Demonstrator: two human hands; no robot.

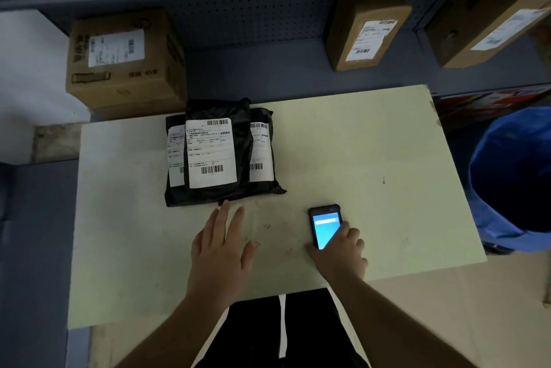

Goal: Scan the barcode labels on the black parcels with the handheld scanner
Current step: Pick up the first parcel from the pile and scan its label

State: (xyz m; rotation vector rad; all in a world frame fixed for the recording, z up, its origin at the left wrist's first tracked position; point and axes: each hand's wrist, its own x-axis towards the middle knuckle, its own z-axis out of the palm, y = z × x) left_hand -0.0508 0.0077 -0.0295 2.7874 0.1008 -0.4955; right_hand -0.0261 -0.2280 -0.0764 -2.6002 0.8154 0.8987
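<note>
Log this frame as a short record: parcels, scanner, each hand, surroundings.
parcels: black parcels stacked overlapping on the table, white barcode labels facing up
scanner: handheld scanner lying on the table, screen lit
right hand: right hand closing around the scanner's lower end
left hand: left hand open, fingertips near the stack's front edge
surroundings: cardboard boxes on the shelf behind; blue bin at right

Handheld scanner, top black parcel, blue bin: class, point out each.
handheld scanner [325,226], head view, on its lit screen
top black parcel [242,141], head view, black wrap right of its label
blue bin [504,147], head view, on its rim
</note>
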